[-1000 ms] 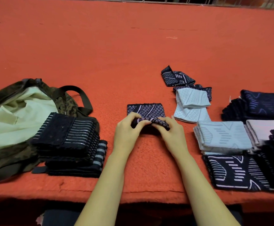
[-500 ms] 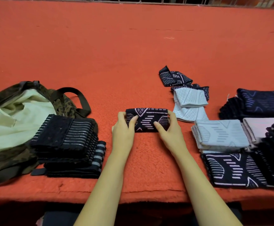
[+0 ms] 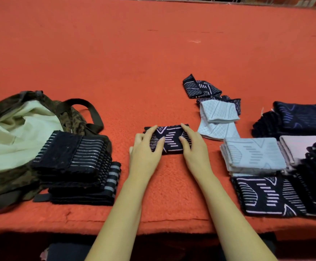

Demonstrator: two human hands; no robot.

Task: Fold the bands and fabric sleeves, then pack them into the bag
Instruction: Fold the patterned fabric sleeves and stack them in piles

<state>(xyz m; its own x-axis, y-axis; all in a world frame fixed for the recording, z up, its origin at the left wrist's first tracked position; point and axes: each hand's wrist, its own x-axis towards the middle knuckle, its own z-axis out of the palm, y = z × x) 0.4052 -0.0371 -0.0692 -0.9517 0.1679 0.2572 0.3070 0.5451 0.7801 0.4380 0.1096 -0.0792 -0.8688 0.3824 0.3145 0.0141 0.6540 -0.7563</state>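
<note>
sleeve (image 3: 169,137): folded in half since a second ago, flat mid-worktop (image 3: 134,72) | left hand (image 3: 146,149), right hand (image 3: 194,149): fingers no longer pinch, lie straight, pressing it | judged: fold done, bag (image 3: 12,140) next

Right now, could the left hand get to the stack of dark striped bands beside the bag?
Probably yes. The left hand rests on the folded dark sleeve, and only bare orange cloth lies between it and the stack of dark striped bands to its left, against the bag.
</note>
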